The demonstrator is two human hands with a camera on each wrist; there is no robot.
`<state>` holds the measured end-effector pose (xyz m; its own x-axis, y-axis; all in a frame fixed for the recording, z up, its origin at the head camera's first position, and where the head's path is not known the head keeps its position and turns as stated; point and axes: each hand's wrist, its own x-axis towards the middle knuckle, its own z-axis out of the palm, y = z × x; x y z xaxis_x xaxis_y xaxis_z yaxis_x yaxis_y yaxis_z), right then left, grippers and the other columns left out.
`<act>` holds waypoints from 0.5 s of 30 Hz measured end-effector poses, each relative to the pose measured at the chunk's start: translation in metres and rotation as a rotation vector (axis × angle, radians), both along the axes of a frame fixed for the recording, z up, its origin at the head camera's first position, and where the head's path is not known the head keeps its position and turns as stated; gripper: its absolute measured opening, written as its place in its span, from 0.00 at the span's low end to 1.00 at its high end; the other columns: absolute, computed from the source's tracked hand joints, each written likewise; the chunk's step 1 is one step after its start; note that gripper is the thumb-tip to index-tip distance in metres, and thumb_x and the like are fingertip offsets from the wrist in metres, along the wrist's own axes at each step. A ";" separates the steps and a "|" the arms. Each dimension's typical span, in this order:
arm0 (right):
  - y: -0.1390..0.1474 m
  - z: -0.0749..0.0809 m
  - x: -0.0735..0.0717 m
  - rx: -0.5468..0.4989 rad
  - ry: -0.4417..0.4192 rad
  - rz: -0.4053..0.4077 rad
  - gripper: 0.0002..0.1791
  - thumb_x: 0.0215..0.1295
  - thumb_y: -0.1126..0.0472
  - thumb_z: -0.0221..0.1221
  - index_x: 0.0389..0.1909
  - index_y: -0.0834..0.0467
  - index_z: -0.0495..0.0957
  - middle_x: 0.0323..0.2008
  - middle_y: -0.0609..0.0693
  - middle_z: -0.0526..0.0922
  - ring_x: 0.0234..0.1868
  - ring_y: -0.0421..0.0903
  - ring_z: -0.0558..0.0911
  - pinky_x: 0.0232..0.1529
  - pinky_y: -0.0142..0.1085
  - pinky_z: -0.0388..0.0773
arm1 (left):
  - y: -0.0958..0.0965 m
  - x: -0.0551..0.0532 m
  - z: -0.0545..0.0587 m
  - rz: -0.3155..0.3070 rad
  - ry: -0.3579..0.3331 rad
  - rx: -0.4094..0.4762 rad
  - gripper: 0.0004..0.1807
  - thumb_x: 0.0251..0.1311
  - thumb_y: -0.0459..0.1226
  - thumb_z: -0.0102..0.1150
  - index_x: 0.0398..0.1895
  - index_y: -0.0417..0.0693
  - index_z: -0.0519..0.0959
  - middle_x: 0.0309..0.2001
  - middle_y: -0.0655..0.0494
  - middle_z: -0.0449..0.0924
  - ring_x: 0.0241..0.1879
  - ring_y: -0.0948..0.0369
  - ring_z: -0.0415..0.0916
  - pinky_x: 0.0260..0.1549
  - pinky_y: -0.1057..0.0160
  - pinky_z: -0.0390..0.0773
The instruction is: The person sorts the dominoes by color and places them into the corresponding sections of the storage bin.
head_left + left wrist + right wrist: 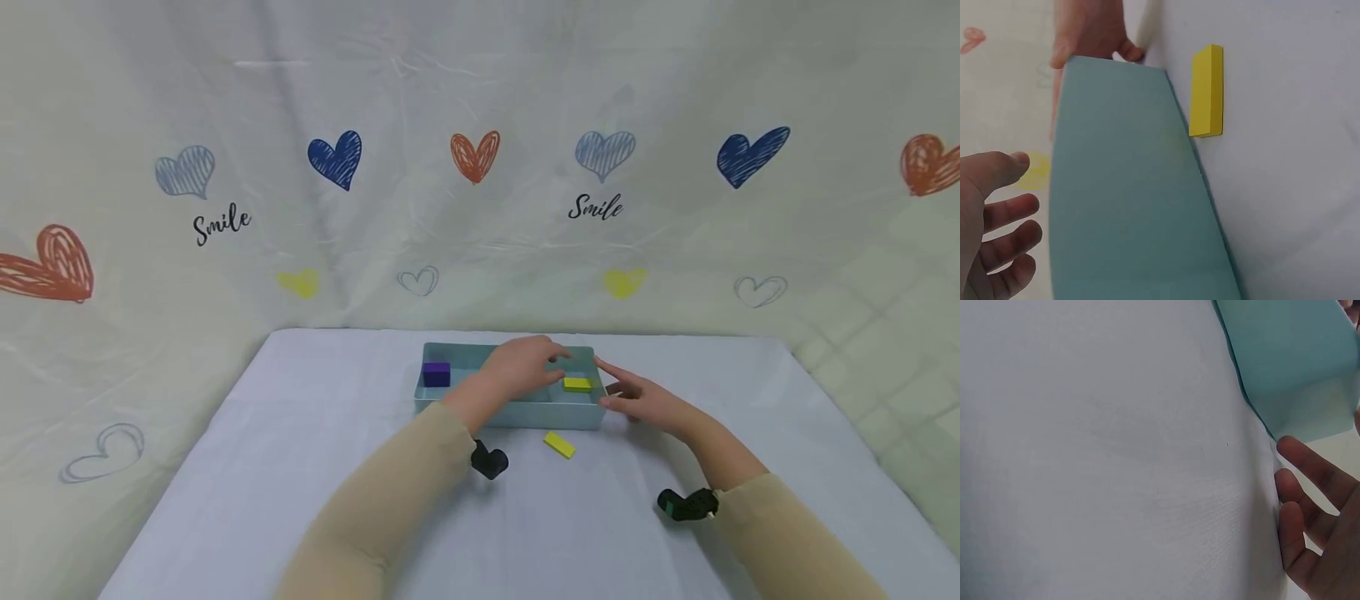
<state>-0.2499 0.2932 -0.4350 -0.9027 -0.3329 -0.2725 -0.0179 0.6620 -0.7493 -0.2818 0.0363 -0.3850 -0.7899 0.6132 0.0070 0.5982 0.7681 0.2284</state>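
Note:
A light blue tray point(510, 415) with low walls stands near the table's far edge. Inside it, a purple block point(437, 374) lies at the left end and a yellow block point(577, 385) at the right end. My left hand point(525, 364) hovers over the tray's middle, fingers spread and loosely bent toward the right, with nothing between them. At the right end wall, my right hand point(637, 397) touches the tray with extended fingers. Its lower fingers point(1291, 515) rest loosely on the cloth in the right wrist view. Another yellow block point(1207, 90) lies just in front of the tray.
A white cloth point(375, 517) covers the table. Behind it hangs a pale curtain point(480, 242) printed with hearts and the word Smile. Each wrist carries a black camera mount, such as the left one point(489, 460).

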 end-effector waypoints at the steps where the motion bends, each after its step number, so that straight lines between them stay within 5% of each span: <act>1: 0.000 0.000 0.000 -0.002 0.002 0.003 0.44 0.70 0.44 0.58 0.80 0.41 0.45 0.67 0.67 0.66 0.59 0.58 0.73 0.48 0.44 0.77 | -0.002 0.002 0.002 0.001 0.003 0.003 0.23 0.68 0.51 0.58 0.66 0.66 0.75 0.54 0.64 0.80 0.51 0.66 0.77 0.50 0.62 0.78; 15: 0.002 -0.003 -0.003 -0.022 0.002 0.012 0.45 0.70 0.45 0.58 0.80 0.41 0.43 0.68 0.70 0.64 0.61 0.61 0.72 0.46 0.43 0.77 | -0.044 0.029 0.016 0.004 0.047 0.046 0.23 0.69 0.51 0.58 0.66 0.68 0.75 0.53 0.63 0.78 0.47 0.66 0.77 0.42 0.66 0.79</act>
